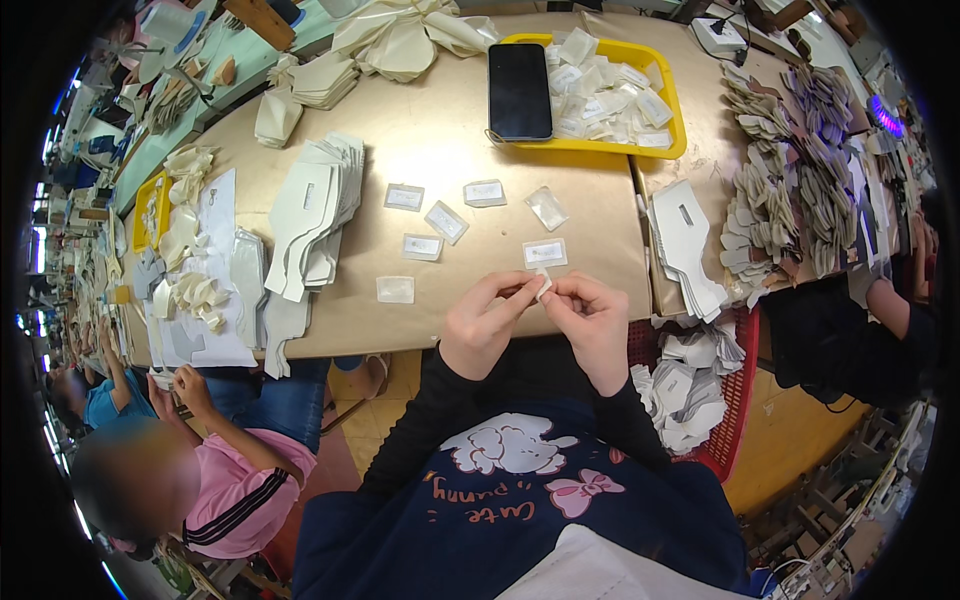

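Close to the table's front edge, my left hand [478, 322] and my right hand [592, 318] meet with thumbs and fingertips pinched together. Between them is a small white label [543, 284], mostly covered by the fingers; both hands grip it. Just beyond the fingertips lies a clear-edged label [545, 252] with a printed white middle. Several similar labels are spread over the tabletop farther off, among them a tilted label [446, 222] and a blank-looking one [395, 289] left of my left hand.
A yellow tray [683, 140] heaped with labels stands at the back, a black phone [520, 92] over its left end. Cream cut pieces are stacked at left [315, 205] and right [685, 235]. A red basket [742, 400] of pieces is by my right. A co-worker in pink [250, 480] sits left.
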Motion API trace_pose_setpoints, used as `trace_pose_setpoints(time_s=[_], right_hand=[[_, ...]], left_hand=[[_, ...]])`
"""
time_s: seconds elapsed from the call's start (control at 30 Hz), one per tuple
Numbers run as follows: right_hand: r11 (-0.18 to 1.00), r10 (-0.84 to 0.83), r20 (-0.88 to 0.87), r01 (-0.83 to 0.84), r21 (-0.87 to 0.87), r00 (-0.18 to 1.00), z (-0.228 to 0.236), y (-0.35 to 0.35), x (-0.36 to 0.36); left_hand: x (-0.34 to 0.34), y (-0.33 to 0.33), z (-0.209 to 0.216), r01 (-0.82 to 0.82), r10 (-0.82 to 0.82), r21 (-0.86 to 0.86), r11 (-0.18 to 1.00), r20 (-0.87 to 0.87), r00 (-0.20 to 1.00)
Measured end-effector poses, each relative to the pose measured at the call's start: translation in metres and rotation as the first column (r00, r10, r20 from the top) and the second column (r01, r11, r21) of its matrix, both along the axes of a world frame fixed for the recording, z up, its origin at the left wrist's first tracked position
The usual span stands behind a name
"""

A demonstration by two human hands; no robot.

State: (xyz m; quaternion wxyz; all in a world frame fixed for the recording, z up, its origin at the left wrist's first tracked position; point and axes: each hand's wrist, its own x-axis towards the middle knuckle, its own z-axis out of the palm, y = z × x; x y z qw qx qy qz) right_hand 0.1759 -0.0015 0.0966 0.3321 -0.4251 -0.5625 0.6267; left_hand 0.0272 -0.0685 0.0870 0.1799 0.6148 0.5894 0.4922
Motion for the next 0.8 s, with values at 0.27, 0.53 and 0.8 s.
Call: trace_pose_setpoints(time_s=[0.27, 0.53, 0.8], right_hand=[[0.992, 0.030, 0.067, -0.038, 0.119, 0.997, 0.000, -0.005, -0.002], [0.995, 0.096, 0.035, -0.097, 0.018, 0.995, -0.010, -0.002, -0.004], [0.997, 0.073, 0.000, -0.073, -0.007, 0.997, -0.018, 0.001, 0.003]], left_hand=[[-0.001, -0.007, -0.002, 0.122, 0.099, -0.281, 0.952, 0.659, 0.745], [0.004, -0.009, 0.000, -0.107, 0.300, -0.353, 0.929, 0.554, 0.777], [-0.012, -0.002, -0.001, -0.163, 0.268, -0.255, 0.953, 0.463, 0.845]])
